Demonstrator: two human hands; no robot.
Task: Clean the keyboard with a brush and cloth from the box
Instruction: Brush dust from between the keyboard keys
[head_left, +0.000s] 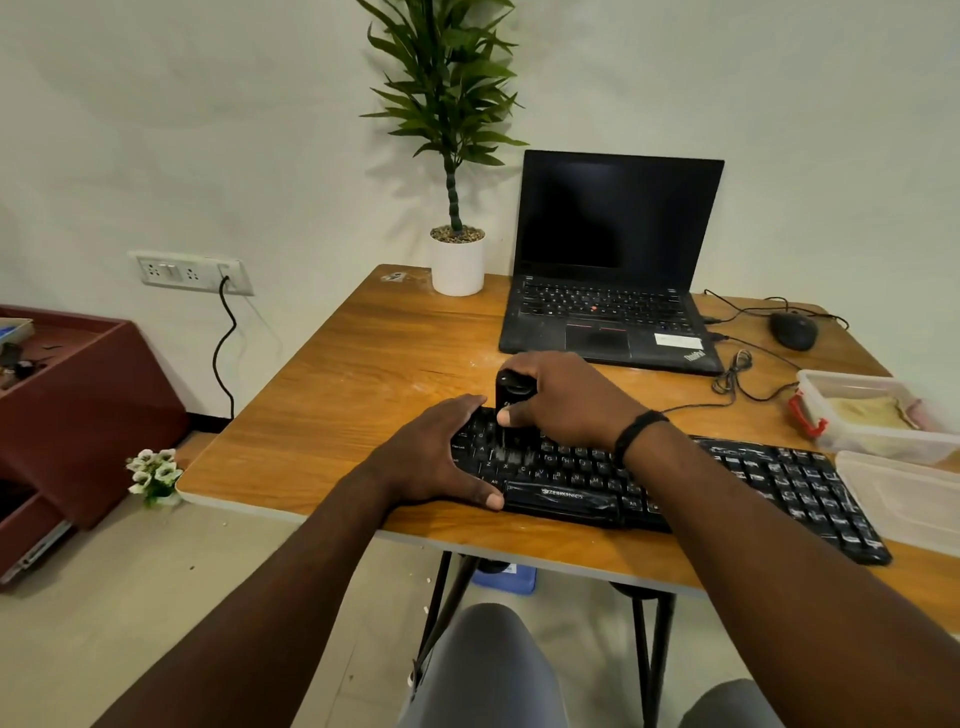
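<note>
A black keyboard (727, 483) lies across the near part of the wooden table (363, 395). My right hand (561, 400) grips a black brush (511, 400) that stands upright, its bristles down on the keys at the keyboard's left part. My left hand (436, 457) grips the keyboard's left end, fingers over the far edge and thumb at the near edge. A clear plastic box (878, 421) with a yellowish cloth (872, 413) inside stands at the right, beyond the keyboard.
An open black laptop (608, 270) stands behind the hands, a white potted plant (457, 260) to its left. A black mouse (793, 331) and tangled cables (732, 374) lie at the back right. The box's clear lid (904, 499) rests at the right edge.
</note>
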